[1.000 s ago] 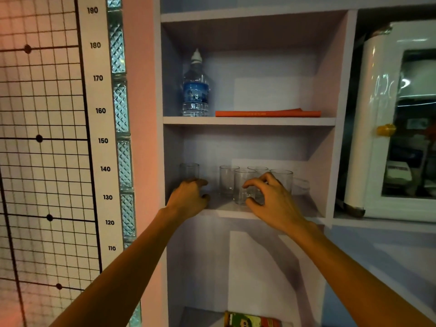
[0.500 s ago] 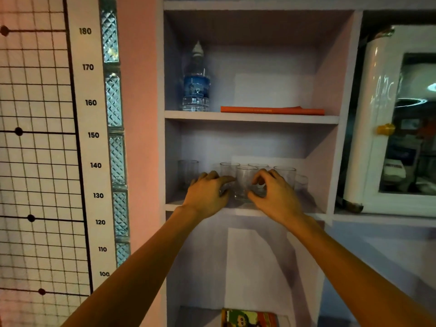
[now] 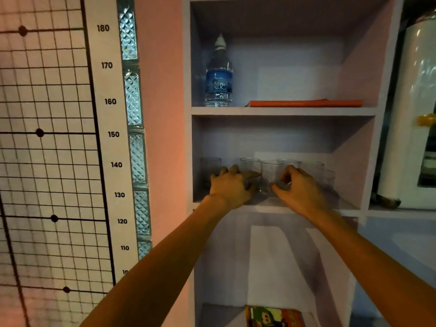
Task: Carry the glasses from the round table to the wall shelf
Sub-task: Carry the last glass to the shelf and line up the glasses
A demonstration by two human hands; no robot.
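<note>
Both hands reach into the wall shelf (image 3: 283, 206) among clear glasses. The left hand (image 3: 230, 186) curls loosely beside one glass (image 3: 250, 167); the right hand (image 3: 299, 187) pinches the front glass (image 3: 271, 175).

Dim warm light, pink wall (image 3: 162, 114), gridded height chart (image 3: 47, 138), glass-block strip (image 3: 133, 100), white cabinet (image 3: 415, 114) at right.
</note>
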